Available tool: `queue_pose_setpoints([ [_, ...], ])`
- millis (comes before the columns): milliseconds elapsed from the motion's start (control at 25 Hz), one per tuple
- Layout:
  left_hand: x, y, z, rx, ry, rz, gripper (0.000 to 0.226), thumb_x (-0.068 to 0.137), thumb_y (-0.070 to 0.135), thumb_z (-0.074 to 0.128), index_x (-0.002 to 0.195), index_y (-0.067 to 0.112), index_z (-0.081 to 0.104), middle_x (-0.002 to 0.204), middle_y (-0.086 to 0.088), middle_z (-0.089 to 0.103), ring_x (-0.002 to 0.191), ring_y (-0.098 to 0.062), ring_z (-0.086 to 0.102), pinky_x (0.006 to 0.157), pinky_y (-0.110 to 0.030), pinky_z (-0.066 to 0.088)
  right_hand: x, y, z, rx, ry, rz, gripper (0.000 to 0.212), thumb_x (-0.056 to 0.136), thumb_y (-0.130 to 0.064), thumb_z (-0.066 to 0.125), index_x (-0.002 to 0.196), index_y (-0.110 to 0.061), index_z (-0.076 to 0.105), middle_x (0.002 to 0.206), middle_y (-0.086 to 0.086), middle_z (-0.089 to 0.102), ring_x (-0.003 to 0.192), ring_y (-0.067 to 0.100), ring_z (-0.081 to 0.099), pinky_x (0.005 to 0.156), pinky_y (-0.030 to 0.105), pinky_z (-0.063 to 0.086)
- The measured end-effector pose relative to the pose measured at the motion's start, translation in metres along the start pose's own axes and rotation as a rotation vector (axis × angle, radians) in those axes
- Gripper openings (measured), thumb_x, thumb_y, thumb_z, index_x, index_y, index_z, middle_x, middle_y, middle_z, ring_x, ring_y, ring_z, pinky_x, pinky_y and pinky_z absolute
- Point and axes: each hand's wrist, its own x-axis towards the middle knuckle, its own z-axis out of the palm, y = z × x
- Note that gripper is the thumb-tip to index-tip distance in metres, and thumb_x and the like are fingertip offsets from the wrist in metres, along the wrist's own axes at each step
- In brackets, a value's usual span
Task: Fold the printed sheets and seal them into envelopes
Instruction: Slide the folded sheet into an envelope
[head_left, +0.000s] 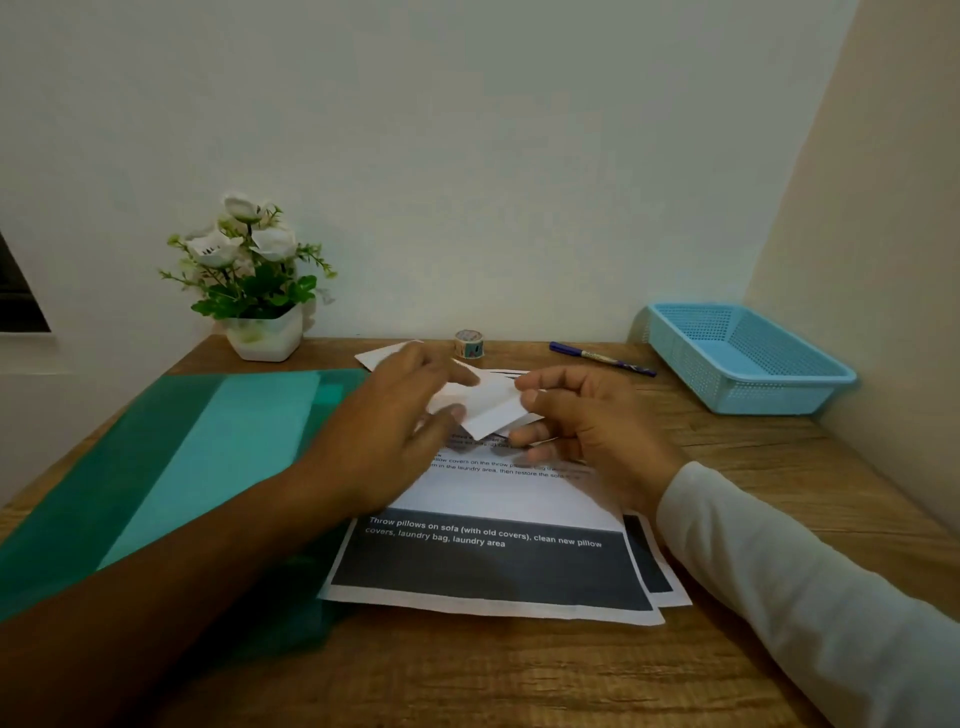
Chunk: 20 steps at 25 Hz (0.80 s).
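A small white folded paper piece (491, 410) is held above the desk between both hands. My left hand (395, 431) has its fingers curled around the piece's left side. My right hand (587, 421) pinches its right edge with thumb and fingers. Below them lie printed sheets (493, 561) with black text and a dark band, stacked slightly askew. Another white envelope or paper (379, 356) peeks out behind my left hand. Whether the held piece is an envelope or a folded sheet I cannot tell.
A green plastic folder (171, 467) covers the desk's left side. A potted white-flower plant (254, 291) stands at the back left. A roll of patterned tape (470, 343) and a blue pen (602, 358) lie at the back. A light blue basket (743, 358) sits back right by the wall.
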Motion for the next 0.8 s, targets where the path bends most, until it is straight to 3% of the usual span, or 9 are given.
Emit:
queue_pose_setpoints([
  [120,0.000,0.017,0.010,0.036,-0.229,-0.026,0.056,0.092,0.059,0.059,0.142,0.039,0.043,0.144,0.017,0.046,0.124,-0.001,0.046,0.100,-0.032,0.049,0.000,0.002,0.006,-0.121,-0.050,0.003,0.022,0.101,-0.006,0.059,0.122,-0.007,0.068,0.100,0.021,0.077,0.089,0.036,0.077,0.074,0.044,0.064],
  [200,0.003,0.021,0.015,0.158,-0.247,-0.073,0.063,0.088,0.062,0.063,0.142,0.040,0.039,0.146,0.016,0.047,0.124,-0.006,0.050,0.099,-0.031,0.050,0.001,0.002,0.009,-0.153,-0.061,0.004,0.024,0.103,-0.009,0.057,0.124,-0.010,0.068,0.103,0.014,0.078,0.088,0.033,0.077,0.074,0.044,0.064],
  [320,0.008,0.021,0.019,0.231,-0.161,-0.068,0.049,0.092,0.050,0.064,0.136,0.040,0.043,0.136,0.012,0.058,0.114,-0.011,0.059,0.093,-0.034,0.054,-0.001,0.000,0.009,-0.112,-0.061,-0.007,0.026,0.103,-0.007,0.055,0.127,-0.012,0.065,0.102,0.014,0.078,0.088,0.031,0.076,0.069,0.041,0.063],
  [440,0.010,0.020,0.020,0.169,-0.096,-0.092,0.022,0.097,0.041,0.061,0.118,0.038,0.058,0.118,0.014,0.066,0.100,-0.008,0.062,0.083,-0.028,0.052,0.000,0.001,0.002,-0.181,-0.025,-0.064,0.028,0.103,-0.003,0.055,0.127,-0.015,0.063,0.102,0.012,0.078,0.087,0.028,0.077,0.070,0.043,0.063],
  [560,0.010,0.019,0.021,0.149,-0.105,-0.148,0.010,0.099,0.040,0.058,0.104,0.035,0.066,0.104,0.015,0.065,0.093,-0.008,0.059,0.075,-0.024,0.047,0.010,0.004,-0.019,-0.572,0.116,-0.264,0.025,0.100,-0.015,0.063,0.124,-0.024,0.065,0.100,-0.002,0.078,0.095,0.015,0.073,0.086,0.046,0.060],
  [640,0.010,0.017,0.022,0.133,-0.099,-0.166,0.010,0.098,0.039,0.059,0.102,0.035,0.067,0.100,0.015,0.063,0.091,-0.009,0.058,0.074,-0.025,0.047,0.013,0.002,-0.030,-0.938,0.144,-0.324,0.038,0.094,-0.040,0.071,0.129,-0.030,0.061,0.116,-0.011,0.072,0.109,0.008,0.066,0.095,0.041,0.055],
  [720,0.010,0.015,0.023,0.131,-0.063,-0.189,0.011,0.099,0.038,0.059,0.106,0.036,0.066,0.099,0.016,0.063,0.089,-0.008,0.058,0.071,-0.024,0.045,0.015,-0.001,-0.033,-1.248,0.069,-0.190,0.068,0.084,-0.068,0.068,0.139,-0.032,0.052,0.136,-0.010,0.062,0.122,0.013,0.058,0.097,0.040,0.053],
  [800,0.010,0.015,0.023,0.126,-0.060,-0.241,0.014,0.100,0.036,0.058,0.114,0.036,0.061,0.094,0.015,0.060,0.085,-0.008,0.056,0.065,-0.021,0.040,0.017,0.000,-0.030,-1.404,0.038,-0.045,0.087,0.077,-0.081,0.063,0.145,-0.031,0.045,0.145,-0.006,0.055,0.127,0.019,0.054,0.099,0.043,0.052],
])
